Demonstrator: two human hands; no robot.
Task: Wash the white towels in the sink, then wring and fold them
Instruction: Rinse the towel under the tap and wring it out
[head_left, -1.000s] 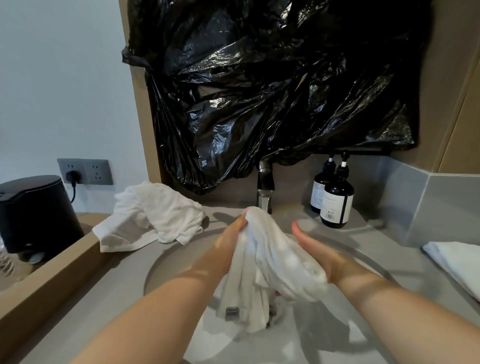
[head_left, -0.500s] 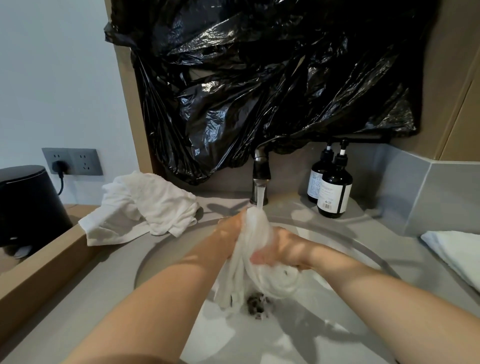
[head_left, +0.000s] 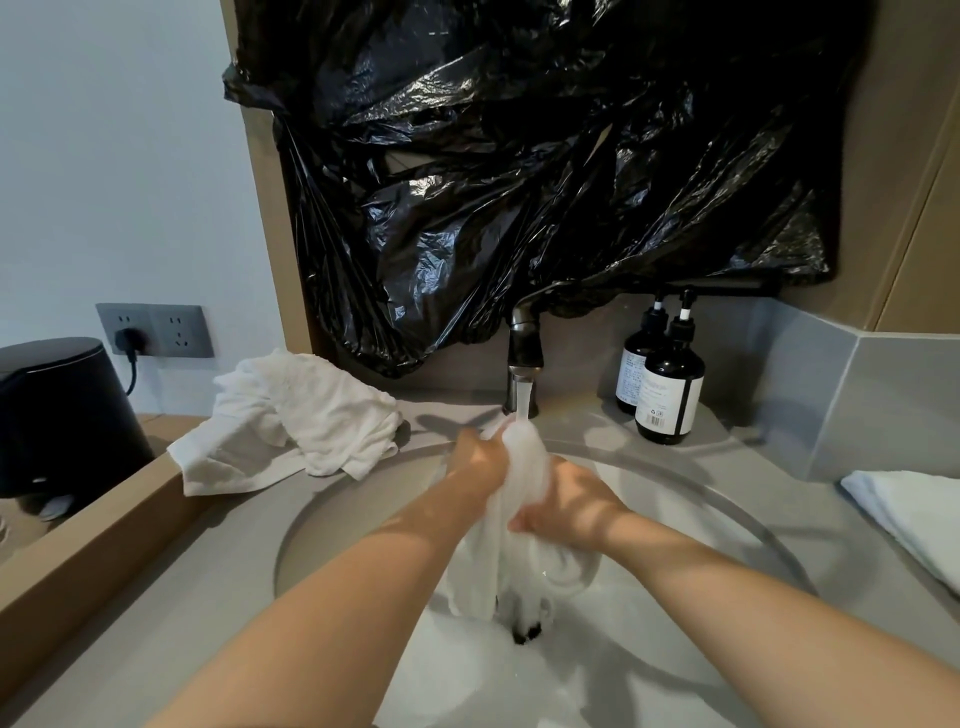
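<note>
A wet white towel (head_left: 524, 467) hangs bunched over the round sink (head_left: 332, 525), its top under the water running from the dark faucet (head_left: 525, 358). My left hand (head_left: 480, 462) grips the towel near its top. My right hand (head_left: 569, 506) grips it just below, fingers curled round the cloth. The towel's lower end droops toward the drain (head_left: 525, 634). A second crumpled white towel (head_left: 306, 415) lies on the counter left of the sink. A folded white towel (head_left: 914, 514) lies at the right edge.
Two dark pump bottles (head_left: 667, 395) stand right of the faucet. A black plastic bag (head_left: 545, 171) covers the wall above. A black bin (head_left: 62, 410) and a wall socket (head_left: 156, 330) with a plug are at the left, beyond a wooden ledge (head_left: 88, 551).
My right hand went from flat against the towel to curled round it. Both hands brought the towel up under the faucet, and water now runs onto it.
</note>
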